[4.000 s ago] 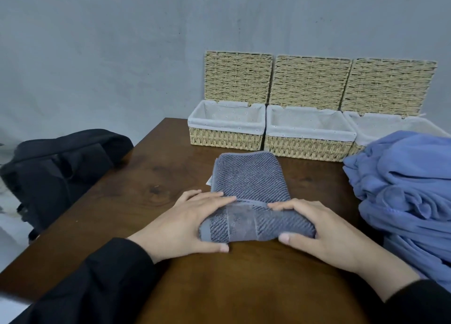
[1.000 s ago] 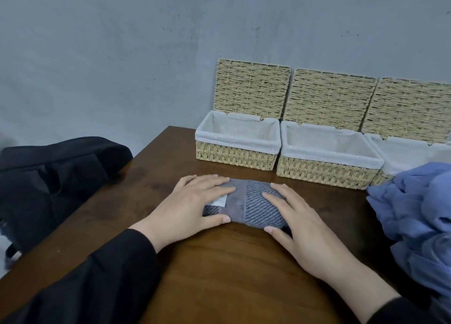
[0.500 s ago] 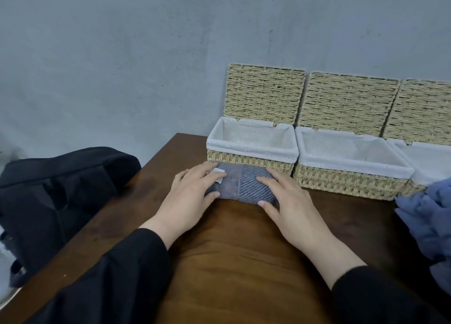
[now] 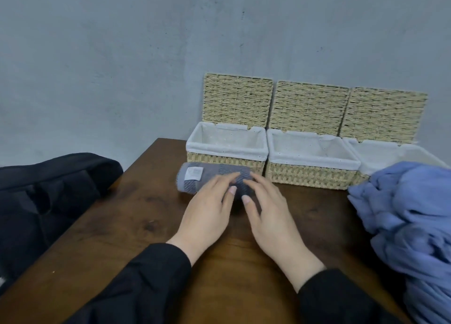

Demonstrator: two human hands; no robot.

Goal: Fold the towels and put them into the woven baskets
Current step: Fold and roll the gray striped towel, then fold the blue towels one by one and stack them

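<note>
A grey towel (image 4: 195,179), rolled up with a white label on top, lies on the brown table (image 4: 146,226) right against the front of the left woven basket (image 4: 227,159). My left hand (image 4: 207,213) and my right hand (image 4: 271,216) lie side by side with straight fingers resting on the roll's right part. Three open woven baskets with white liners stand in a row at the back: left, middle (image 4: 310,174), and right (image 4: 361,177). All three liners look bare inside.
A pile of blue towels (image 4: 410,216) sits at the table's right edge and covers part of the right basket. A black bag (image 4: 48,192) lies off the table's left side. The basket lids (image 4: 310,106) lean upright against the grey wall.
The towel has been rolled from a flat strip into a tight roll and pushed back against the left basket. Both hands have slid inward, close together on the roll.
</note>
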